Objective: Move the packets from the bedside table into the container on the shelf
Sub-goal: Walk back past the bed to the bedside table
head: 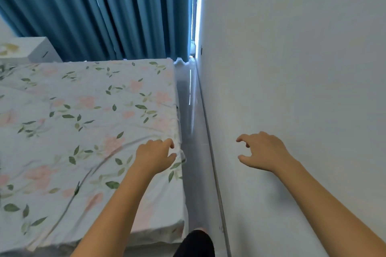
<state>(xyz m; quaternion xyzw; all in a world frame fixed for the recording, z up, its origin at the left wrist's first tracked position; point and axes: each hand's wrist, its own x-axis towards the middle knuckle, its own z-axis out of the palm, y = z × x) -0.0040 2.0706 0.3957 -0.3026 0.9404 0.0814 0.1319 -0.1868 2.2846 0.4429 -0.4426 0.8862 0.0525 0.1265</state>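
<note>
Head view: both hands are extended forward and hold nothing. The left hand (155,155) hangs over the near right corner of the bed (83,123), fingers loosely curled. The right hand (264,153) is raised in front of the white wall (302,69), fingers loosely curled and apart. A white bedside table (39,50) stands at far left, beside the teal curtain (100,10); packets cannot be made out on it. A narrow strip of floor (192,121) runs between bed and wall.
</note>
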